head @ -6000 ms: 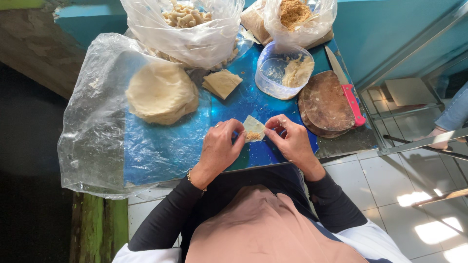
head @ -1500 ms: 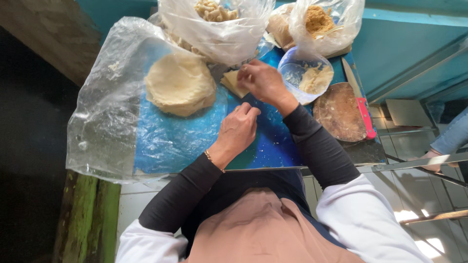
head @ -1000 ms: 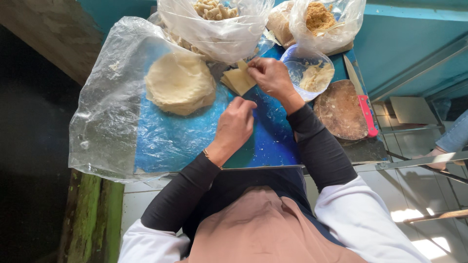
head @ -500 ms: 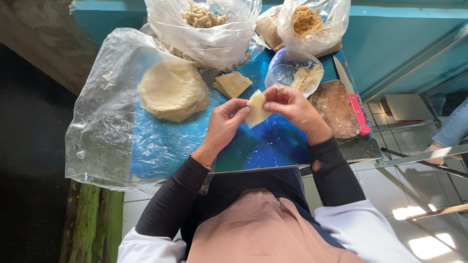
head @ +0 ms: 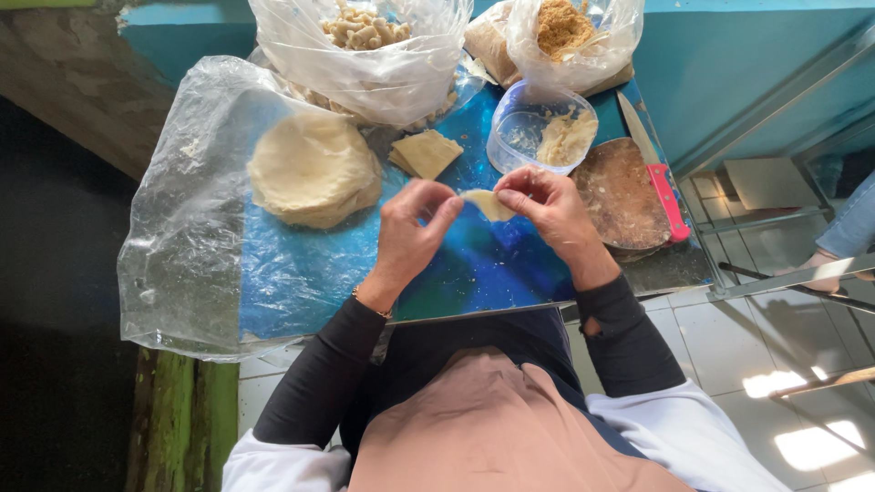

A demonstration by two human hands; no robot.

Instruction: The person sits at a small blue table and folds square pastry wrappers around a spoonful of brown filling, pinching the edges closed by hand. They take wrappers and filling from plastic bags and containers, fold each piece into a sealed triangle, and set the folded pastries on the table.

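Left hand (head: pixel 410 230) and right hand (head: pixel 547 208) pinch a folded wrapper (head: pixel 488 204) between fingertips, held above the blue bench (head: pixel 474 273). Half a second ago I saw that wrapper flatter and more open; now it is pressed narrower. Wrapper stack (head: pixel 313 169) lies left, tub (head: pixel 540 128) right.

both hands (head: pixel 483 219) pinching a pale dough wrapper (head: pixel 488 204) above the blue table (head: pixel 474 273)
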